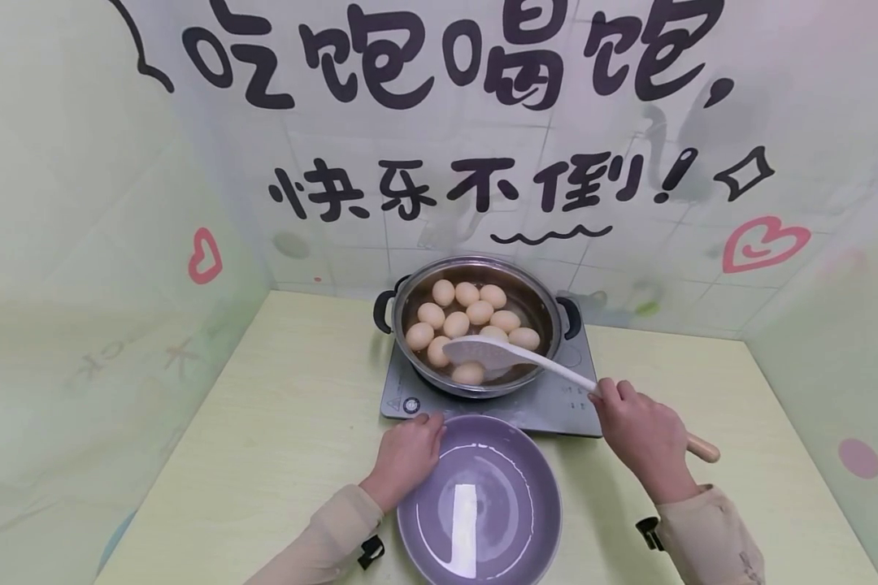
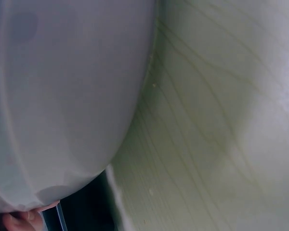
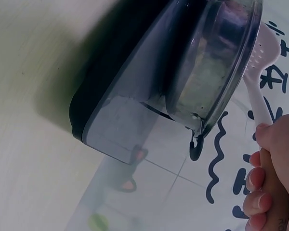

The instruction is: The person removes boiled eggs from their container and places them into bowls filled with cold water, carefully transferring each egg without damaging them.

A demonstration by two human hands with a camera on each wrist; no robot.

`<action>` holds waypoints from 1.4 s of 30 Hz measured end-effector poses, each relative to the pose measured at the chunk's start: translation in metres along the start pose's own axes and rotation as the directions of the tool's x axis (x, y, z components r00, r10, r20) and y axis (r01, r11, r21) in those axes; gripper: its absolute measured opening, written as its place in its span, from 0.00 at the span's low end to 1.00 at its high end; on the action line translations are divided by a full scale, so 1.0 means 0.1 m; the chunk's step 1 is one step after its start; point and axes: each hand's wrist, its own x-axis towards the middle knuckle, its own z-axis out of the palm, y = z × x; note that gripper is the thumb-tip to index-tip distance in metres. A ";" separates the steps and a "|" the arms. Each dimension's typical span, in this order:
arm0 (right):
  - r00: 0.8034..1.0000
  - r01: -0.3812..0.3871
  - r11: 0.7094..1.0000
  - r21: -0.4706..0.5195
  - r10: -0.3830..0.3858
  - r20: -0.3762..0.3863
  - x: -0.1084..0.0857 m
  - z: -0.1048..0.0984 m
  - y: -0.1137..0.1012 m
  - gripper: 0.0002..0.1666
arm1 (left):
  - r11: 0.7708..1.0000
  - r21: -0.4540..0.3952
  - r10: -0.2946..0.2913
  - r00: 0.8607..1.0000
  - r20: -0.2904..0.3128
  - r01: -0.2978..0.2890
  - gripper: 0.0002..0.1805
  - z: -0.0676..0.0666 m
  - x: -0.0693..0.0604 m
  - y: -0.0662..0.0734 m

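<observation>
My right hand (image 1: pixel 644 431) grips the wooden handle of a white slotted spoon (image 1: pixel 556 367), fingers wrapped round it in the right wrist view too. The spoon's perforated head lies over the near part of a steel pot (image 1: pixel 544 294), just above or among the eggs. Several light brown eggs (image 1: pixel 456 324) sit in the pot. My left hand (image 1: pixel 408 457) holds the upper left rim of a purple bowl (image 1: pixel 549 508) in front of the pot. The left wrist view shows the bowl's pale outside (image 2: pixel 82 96) and only a few fingertips (image 2: pixel 26 219).
The pot, with black side handles (image 1: pixel 383 312), stands on a grey induction cooker (image 1: pixel 567 414). Beneath lies a pale wooden table (image 1: pixel 278 406). A printed sheet (image 1: pixel 439 138) with large black characters covers the wall behind; side sheets flank the table.
</observation>
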 end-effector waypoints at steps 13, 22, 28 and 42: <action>0.994 0.064 0.998 0.029 -0.067 0.089 0.01 -0.03 -0.04 0.28 | 1.000 0.000 0.002 1.000 -0.012 -0.002 0.06 -0.01 0.00 0.00; 0.988 0.115 0.992 0.051 -0.119 0.099 0.07 0.01 -0.06 0.29 | 1.000 0.000 -0.001 1.000 -0.015 0.001 0.06 0.00 0.00 0.00; 0.969 0.100 0.991 0.086 -0.116 0.217 0.16 -0.03 -0.08 0.26 | 1.000 -0.004 -0.006 1.000 -0.003 0.006 0.06 0.00 0.00 0.00; 0.780 -0.029 0.989 0.147 -0.069 0.622 0.51 -0.20 -0.02 0.17 | 1.000 0.006 -0.002 1.000 -0.012 0.002 0.06 0.01 0.00 0.00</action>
